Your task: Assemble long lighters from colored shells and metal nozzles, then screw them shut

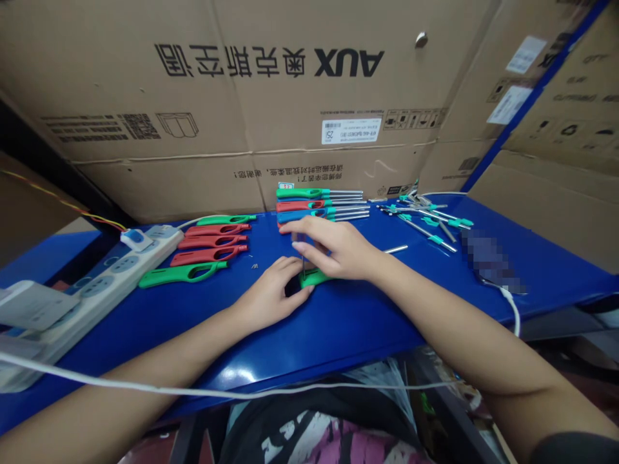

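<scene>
A green long-nosed utility lighter [315, 278] lies flat on the blue table [290, 335], its metal tube [396, 249] showing beyond my right wrist. My left hand [275, 290] is closed on the lighter's left end, fingertips and thumb on either side of it. Above it, my right hand [333, 248] is closed around a screwdriver, whose thin upright shaft [303, 265] comes down onto the green casing. The screwdriver's handle is mostly hidden by my fingers. A few tiny screws [255, 266] lie left of my hands.
Red and green lighter shells [213, 241] line the left. Stacked lighters [324, 205] lie at the back, with loose metal tubes with teal parts [435, 222] to the right. A white power strip [101, 283], a blurred dark object [488, 258], a cable [169, 390] and a cardboard wall [271, 116] surround these.
</scene>
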The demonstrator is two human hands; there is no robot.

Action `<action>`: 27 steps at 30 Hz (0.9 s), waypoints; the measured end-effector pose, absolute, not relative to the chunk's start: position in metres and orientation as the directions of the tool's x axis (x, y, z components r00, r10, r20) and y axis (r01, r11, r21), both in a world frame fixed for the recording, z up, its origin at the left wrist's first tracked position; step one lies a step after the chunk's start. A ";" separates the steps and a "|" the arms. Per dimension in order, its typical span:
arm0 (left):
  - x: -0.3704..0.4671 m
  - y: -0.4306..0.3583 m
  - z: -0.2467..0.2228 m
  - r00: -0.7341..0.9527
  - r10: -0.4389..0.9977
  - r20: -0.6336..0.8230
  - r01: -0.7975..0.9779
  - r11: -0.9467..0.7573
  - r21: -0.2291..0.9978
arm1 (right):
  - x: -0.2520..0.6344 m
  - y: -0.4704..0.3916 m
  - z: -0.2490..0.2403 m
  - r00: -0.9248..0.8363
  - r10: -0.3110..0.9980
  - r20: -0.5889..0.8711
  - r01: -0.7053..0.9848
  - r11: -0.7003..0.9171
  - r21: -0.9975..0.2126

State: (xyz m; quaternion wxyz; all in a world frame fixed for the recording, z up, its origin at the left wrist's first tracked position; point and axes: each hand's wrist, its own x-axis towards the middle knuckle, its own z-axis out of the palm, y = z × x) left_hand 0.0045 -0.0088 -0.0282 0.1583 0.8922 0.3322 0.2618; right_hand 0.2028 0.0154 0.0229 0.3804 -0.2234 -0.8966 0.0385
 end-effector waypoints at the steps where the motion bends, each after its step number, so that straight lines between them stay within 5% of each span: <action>1: 0.004 -0.009 -0.029 0.636 0.682 0.361 0.517 -0.724 0.457 | 0.201 0.015 0.023 -0.616 0.437 0.655 0.334 0.898 -0.285; 5: 0.004 -0.008 -0.030 0.627 0.689 0.365 0.515 -0.717 0.469 | 0.198 0.015 0.019 -0.568 0.469 0.677 0.286 0.883 -0.372; 11: 0.004 -0.008 -0.030 0.631 0.671 0.390 0.500 -0.736 0.457 | 0.200 0.013 0.019 -0.562 0.411 0.718 0.393 0.896 -0.206; 16: 0.005 -0.009 -0.028 0.624 0.679 0.386 0.507 -0.728 0.460 | 0.195 0.014 0.016 -0.488 0.427 0.761 0.246 0.904 -0.349; 22: 0.006 -0.010 -0.027 0.640 0.669 0.378 0.491 -0.734 0.469 | 0.198 0.017 0.014 -0.468 0.340 0.816 0.366 0.915 -0.171; 27: 0.005 -0.008 -0.029 0.631 0.677 0.380 0.489 -0.727 0.483 | 0.197 0.016 0.015 -0.555 0.439 0.707 0.215 0.896 -0.388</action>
